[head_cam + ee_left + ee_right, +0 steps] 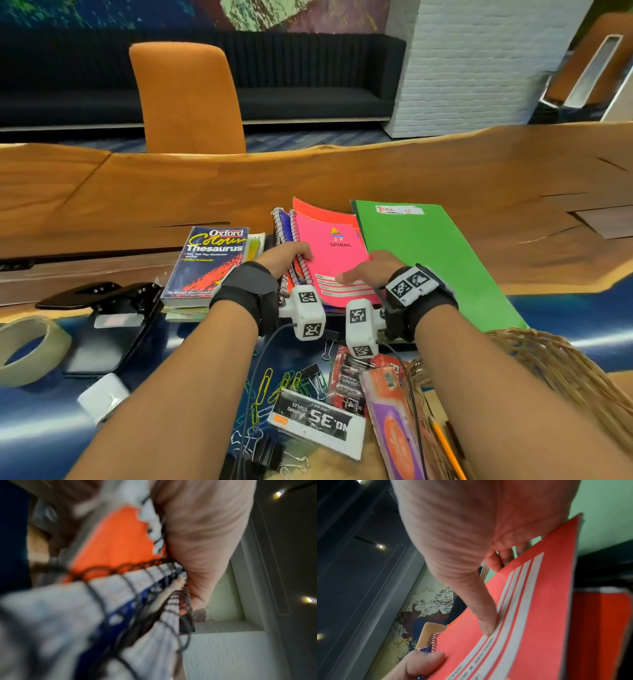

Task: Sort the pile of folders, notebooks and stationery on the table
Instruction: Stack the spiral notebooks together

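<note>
Both hands clasp the notebooks [329, 253] beside the green folder [428, 253]: left hand [287, 255] curls round the spirals, right hand [371, 270] pinches the opposite edge. Squaring the spirals first should keep them together.

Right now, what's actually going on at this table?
A person is sorting stationery and has both hands on a small stack of spiral notebooks. The left hand grips the wire-bound spines, while the right hand holds the opposite edge, thumb pressed on the pink notebook on top. A green folder lies just right of the stack and a thesaurus just left. Paper clips, a staples box and batteries are still scattered near the person.
</note>
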Demonstrator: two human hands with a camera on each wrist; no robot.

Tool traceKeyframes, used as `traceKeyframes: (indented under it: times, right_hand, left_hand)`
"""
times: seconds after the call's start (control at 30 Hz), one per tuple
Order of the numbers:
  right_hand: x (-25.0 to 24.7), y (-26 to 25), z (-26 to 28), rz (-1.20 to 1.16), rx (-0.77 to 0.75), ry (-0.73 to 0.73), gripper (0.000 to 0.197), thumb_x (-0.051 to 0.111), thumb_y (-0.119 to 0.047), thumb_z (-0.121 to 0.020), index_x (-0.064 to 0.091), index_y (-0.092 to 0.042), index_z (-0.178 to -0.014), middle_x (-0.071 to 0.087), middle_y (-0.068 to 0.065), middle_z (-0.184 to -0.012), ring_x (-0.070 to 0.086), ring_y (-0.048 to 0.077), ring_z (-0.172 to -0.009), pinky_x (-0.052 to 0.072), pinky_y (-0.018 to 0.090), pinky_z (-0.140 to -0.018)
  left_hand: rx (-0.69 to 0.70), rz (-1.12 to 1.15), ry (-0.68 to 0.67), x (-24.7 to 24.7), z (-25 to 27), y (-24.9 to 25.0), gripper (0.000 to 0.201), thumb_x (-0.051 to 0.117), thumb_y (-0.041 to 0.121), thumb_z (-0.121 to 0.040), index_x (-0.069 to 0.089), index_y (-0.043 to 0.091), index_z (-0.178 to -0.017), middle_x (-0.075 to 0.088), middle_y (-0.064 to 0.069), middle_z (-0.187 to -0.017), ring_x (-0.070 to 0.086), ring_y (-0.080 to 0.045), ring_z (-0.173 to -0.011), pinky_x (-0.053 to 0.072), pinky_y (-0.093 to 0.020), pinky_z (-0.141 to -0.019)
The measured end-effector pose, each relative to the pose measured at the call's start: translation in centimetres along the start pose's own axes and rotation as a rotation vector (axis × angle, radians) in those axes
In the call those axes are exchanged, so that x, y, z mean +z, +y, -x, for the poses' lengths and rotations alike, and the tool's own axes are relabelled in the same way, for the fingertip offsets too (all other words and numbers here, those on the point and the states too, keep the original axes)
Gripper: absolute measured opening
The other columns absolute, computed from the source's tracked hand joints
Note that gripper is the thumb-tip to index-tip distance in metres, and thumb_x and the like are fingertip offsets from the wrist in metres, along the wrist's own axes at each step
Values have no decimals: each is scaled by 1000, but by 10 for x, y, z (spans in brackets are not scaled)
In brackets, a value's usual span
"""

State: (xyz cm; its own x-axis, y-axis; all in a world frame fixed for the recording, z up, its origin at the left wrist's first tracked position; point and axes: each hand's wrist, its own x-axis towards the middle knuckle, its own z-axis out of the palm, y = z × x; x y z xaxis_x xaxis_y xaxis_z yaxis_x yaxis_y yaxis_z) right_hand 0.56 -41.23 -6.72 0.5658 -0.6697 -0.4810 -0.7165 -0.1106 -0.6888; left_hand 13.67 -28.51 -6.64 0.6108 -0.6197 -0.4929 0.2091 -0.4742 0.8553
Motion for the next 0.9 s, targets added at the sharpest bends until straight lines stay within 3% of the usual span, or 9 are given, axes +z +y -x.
traceKeyframes:
  times: [0.13, 0.2, 0.27, 0.33, 0.4, 0.53, 0.6, 0.7, 0.9]
  right_hand:
    - [-4, -2, 10, -78, -69, -9, 75, 85, -33, -73, 53, -4, -134, 59, 8, -129, 57, 26, -108, 42, 31, -82]
    - [-7, -5, 20, -180, -122, -7, 75, 86, -39, -71, 56, -6, -131, 64, 9, -126, 63, 25, -104, 47, 30, -81]
    - [-8, -11, 37, -338, -160, -40, 66, 86, -43, -68, 64, -6, -119, 74, 9, -106, 71, 23, -86, 55, 31, -73]
    - [-10, -20, 64, -449, -206, -97, 65, 85, -46, -66, 68, -7, -114, 76, 10, -95, 74, 26, -81, 59, 35, -72]
    - [-14, -27, 93, -513, -280, -157, 60, 81, -43, -73, 67, -7, -118, 75, 12, -99, 74, 27, -83, 60, 38, -75]
    - [-18, -30, 157, -665, -375, -242, 43, 75, -31, -83, 69, -7, -118, 72, 17, -109, 69, 29, -89, 54, 46, -95]
    - [-17, -22, 191, -691, -395, -245, 48, 83, -27, -74, 71, -6, -115, 73, 19, -105, 70, 34, -92, 55, 53, -89]
    - [-6, 5, 235, -695, -472, -220, 53, 91, -23, -61, 73, -7, -108, 71, 23, -106, 67, 43, -101, 53, 60, -88]
    - [25, 66, 297, -656, -662, -193, 38, 81, -11, -68, 71, -8, -105, 74, 19, -100, 71, 34, -82, 60, 47, -75]
  left_hand:
    - [79, 58, 59, -6, 13, -9, 19, 67, 28, -59, 58, 13, -65, 58, -10, -76, 52, -24, -61, 44, -31, -63]
    - [119, 144, 80, -11, 28, -10, 26, 68, 28, -50, 62, 12, -70, 63, -9, -74, 58, -24, -57, 49, -30, -61]
    - [169, 210, 78, -16, 52, -6, 24, 68, 24, -57, 63, 10, -76, 63, -8, -70, 58, -24, -52, 50, -30, -57]
    - [239, 265, 101, -24, 83, -2, 35, 70, 24, -56, 64, 8, -87, 63, -9, -71, 59, -25, -55, 51, -32, -57]
    - [328, 319, 107, -31, 113, -3, 52, 73, 20, -53, 59, 5, -100, 64, -9, -69, 61, -26, -54, 54, -33, -55]
    - [481, 354, 100, -35, 180, -19, 38, 69, 14, -58, 52, 7, -92, 57, -3, -61, 55, -21, -47, 51, -29, -50]
    - [563, 346, 107, -32, 211, -32, 45, 75, 15, -55, 56, 7, -95, 64, -6, -70, 62, -23, -55, 55, -32, -55]
    - [651, 305, 98, -23, 256, -60, 66, 84, 16, -57, 58, 5, -117, 72, -12, -99, 72, -26, -80, 60, -37, -72]
    - [683, 265, 53, -6, 316, -125, 36, 74, -2, -77, 64, 14, -106, 77, 4, -91, 73, -15, -83, 58, -27, -68]
